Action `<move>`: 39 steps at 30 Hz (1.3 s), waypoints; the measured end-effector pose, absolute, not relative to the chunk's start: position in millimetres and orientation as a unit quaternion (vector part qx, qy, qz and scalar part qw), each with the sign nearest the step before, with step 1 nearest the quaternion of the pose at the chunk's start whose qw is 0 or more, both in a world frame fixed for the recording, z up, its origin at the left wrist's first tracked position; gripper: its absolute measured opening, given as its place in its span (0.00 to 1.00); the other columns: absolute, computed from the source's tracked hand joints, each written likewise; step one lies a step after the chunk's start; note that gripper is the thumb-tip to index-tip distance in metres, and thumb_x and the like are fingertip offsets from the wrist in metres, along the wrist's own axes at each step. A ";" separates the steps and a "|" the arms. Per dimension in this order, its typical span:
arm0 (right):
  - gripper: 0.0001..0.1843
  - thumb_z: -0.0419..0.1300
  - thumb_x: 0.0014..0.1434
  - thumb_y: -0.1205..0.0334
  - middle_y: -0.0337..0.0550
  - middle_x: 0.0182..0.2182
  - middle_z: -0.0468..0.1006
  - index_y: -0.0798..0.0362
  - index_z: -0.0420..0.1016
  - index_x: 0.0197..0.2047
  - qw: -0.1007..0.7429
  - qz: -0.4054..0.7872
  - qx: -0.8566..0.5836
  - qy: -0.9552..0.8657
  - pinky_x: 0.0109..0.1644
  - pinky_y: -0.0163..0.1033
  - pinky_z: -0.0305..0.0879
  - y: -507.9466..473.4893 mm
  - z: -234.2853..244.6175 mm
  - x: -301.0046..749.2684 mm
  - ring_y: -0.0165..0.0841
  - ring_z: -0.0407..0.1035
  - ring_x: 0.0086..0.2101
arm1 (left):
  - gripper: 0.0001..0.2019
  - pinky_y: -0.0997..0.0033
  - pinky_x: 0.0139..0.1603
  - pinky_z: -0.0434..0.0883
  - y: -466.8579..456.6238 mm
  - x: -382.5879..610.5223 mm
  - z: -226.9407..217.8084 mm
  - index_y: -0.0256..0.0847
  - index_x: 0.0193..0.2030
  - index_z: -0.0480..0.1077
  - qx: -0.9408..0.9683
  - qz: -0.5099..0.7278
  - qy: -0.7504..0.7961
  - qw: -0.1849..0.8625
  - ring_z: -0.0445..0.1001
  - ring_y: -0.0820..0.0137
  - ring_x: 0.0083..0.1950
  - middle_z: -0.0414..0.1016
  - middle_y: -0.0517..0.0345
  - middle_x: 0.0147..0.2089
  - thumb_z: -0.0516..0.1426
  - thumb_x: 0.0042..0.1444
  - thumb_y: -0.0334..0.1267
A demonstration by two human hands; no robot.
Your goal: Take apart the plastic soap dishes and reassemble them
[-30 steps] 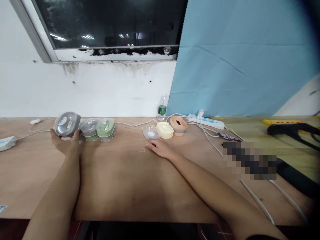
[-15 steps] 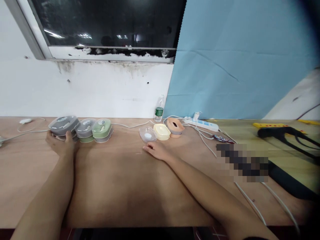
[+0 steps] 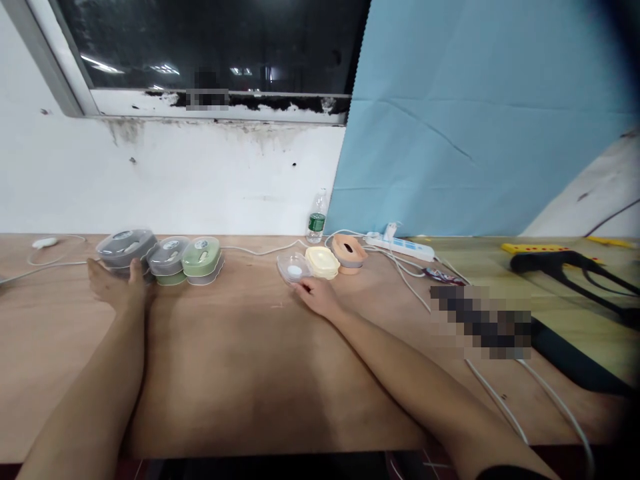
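My left hand (image 3: 117, 283) is at the near side of a large grey lunch box (image 3: 126, 248) with a clear lid, at the left. Its thumb and fingers are spread apart, and it does not grip the box. Beside that box stand a smaller grey-lidded box (image 3: 170, 253) on a green base and a green-lidded box (image 3: 201, 253) on a grey base. My right hand (image 3: 317, 297) has its fingers curled together at the near edge of a clear plastic lid (image 3: 294, 265). What they hold, if anything, is hidden. Next to the lid is a pale yellow container (image 3: 323, 261).
An orange container (image 3: 349, 248) with a slotted top stands right of the yellow one. Behind are a plastic bottle (image 3: 317, 223) and a white power strip (image 3: 407, 249) with cables across the table (image 3: 235, 373). A co-worker's dark sleeve (image 3: 575, 357) reaches in at right.
My left fingers have come down off the sides of the large grey box. My right hand has moved slightly right and its fingers have drawn together. The camera has shifted a little.
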State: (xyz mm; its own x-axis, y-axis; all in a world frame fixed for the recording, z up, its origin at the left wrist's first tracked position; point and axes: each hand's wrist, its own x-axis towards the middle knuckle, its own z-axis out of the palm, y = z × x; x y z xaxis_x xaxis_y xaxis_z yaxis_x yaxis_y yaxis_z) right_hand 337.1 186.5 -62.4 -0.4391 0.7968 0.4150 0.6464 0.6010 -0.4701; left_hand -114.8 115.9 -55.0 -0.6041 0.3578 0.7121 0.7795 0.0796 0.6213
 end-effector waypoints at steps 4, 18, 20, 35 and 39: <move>0.20 0.47 0.64 0.50 0.43 0.26 0.74 0.52 0.70 0.28 0.428 0.080 -0.462 -0.772 0.36 0.36 0.58 198.0 -61.4 350.5 0.33 0.65 0.30 | 0.43 0.39 0.66 0.40 113.3 -92.5 -49.7 0.25 0.70 0.39 -0.333 -0.546 -0.718 0.276 0.43 0.45 0.71 0.44 0.32 0.70 0.56 0.57 0.48; 0.12 0.55 0.58 0.54 0.45 0.39 0.74 0.51 0.74 0.36 0.406 0.050 -0.582 -0.703 0.38 0.38 0.59 229.0 -67.0 372.8 0.35 0.68 0.36 | 0.12 0.58 0.50 0.70 123.7 35.1 -47.0 0.41 0.47 0.71 -0.787 -0.353 -0.483 0.154 0.74 0.61 0.46 0.76 0.48 0.43 0.53 0.59 0.41; 0.12 0.57 0.57 0.52 0.45 0.40 0.74 0.51 0.75 0.37 0.397 0.038 -0.582 -0.709 0.38 0.37 0.59 227.8 -67.5 371.1 0.35 0.68 0.37 | 0.13 0.61 0.45 0.71 122.2 49.3 -48.9 0.42 0.45 0.72 -0.831 -0.291 -0.466 0.082 0.75 0.63 0.42 0.77 0.49 0.40 0.51 0.61 0.43; 0.15 0.47 0.63 0.49 0.49 0.39 0.68 0.52 0.63 0.40 0.518 0.020 -0.471 -0.714 0.39 0.40 0.60 212.5 -60.5 367.8 0.36 0.63 0.35 | 0.23 0.64 0.42 0.72 126.9 36.3 -55.6 0.43 0.60 0.62 -0.801 -0.267 -0.535 -0.013 0.75 0.66 0.38 0.75 0.52 0.46 0.51 0.61 0.49; 0.14 0.48 0.62 0.48 0.49 0.37 0.68 0.50 0.61 0.38 0.460 0.050 -0.328 -0.823 0.42 0.41 0.62 187.6 -64.4 350.9 0.37 0.63 0.38 | 0.36 0.64 0.42 0.73 122.7 46.1 -54.0 0.42 0.69 0.44 -0.792 -0.315 -0.523 0.020 0.74 0.66 0.42 0.69 0.47 0.56 0.55 0.58 0.50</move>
